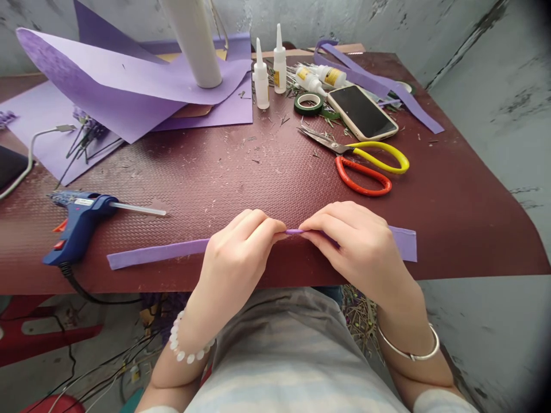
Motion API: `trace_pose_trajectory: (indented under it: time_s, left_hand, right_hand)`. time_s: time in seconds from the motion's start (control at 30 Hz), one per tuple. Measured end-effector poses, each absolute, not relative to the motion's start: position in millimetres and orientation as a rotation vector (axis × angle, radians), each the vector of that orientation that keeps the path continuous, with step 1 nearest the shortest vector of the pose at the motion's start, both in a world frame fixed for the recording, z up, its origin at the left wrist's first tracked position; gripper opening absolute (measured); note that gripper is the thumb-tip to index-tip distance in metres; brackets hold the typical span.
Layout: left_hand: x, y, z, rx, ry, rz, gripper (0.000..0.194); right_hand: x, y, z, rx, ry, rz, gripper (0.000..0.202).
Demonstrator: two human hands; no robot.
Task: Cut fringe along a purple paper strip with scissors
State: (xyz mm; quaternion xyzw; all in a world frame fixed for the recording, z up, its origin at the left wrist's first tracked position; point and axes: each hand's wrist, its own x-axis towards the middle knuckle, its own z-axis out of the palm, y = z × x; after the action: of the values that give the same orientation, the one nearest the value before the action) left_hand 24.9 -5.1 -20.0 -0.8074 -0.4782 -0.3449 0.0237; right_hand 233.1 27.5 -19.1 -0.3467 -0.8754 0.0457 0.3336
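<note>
A long strip of purple paper [161, 251] lies along the front of the table, running beneath both hands. Near its middle, my left hand [241, 249] pinches it between thumb and fingers. My right hand [355, 241] pinches the same strip a short gap to the right. Between the fingertips the strip looks narrow, folded or seen edge-on. Its wider right end shows beyond my right hand, and its left end rests flat on the table. Parts of the strip under the hands are hidden.
Scissors [340, 147] with yellow and red handles lie beyond my right hand, near a phone [365, 113] and green tape [309, 104]. A blue glue gun [84, 221] lies left. Glue bottles [261, 80], purple sheets [129, 92] and a white cylinder [193, 43] are behind.
</note>
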Motion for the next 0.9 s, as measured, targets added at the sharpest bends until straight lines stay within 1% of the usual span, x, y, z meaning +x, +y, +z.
trace_pose_trajectory:
  time_s: [0.23,0.4,0.5,0.57,0.67,0.8,0.9]
  left_hand:
    - [26,-8,-17,-2.474,-1.504,-1.225,0.017]
    - [26,-9,-15,-2.527,-1.515,-1.183,0.023]
    - [28,-9,-15,-2.501,-1.488,-1.162,0.024]
    - [29,-9,-15,-2.496,-1.471,-1.143,0.025]
    - [31,-9,-15,-2.496,-1.473,-1.192,0.021]
    - [33,-8,-15,-2.546,-1.461,-1.353,0.013]
    - [36,-6,-16,-2.54,-1.443,-1.308,0.012]
  right_hand:
    - [235,29,-16,-0.876,-2.269,0.078,0.019]
    - [233,28,-16,-0.877,-2.28,0.044,0.021]
    - [230,28,-16,-0.894,-2.304,-0.017,0.017]
    - [227,28,-17,-0.881,-2.315,-0.038,0.019]
    - [226,28,-18,-0.885,-2.318,-0.061,0.026]
    - [226,28,-19,-0.876,-2.3,-0.054,0.027]
    - [225,28,-20,-0.85,-2.302,-0.036,0.029]
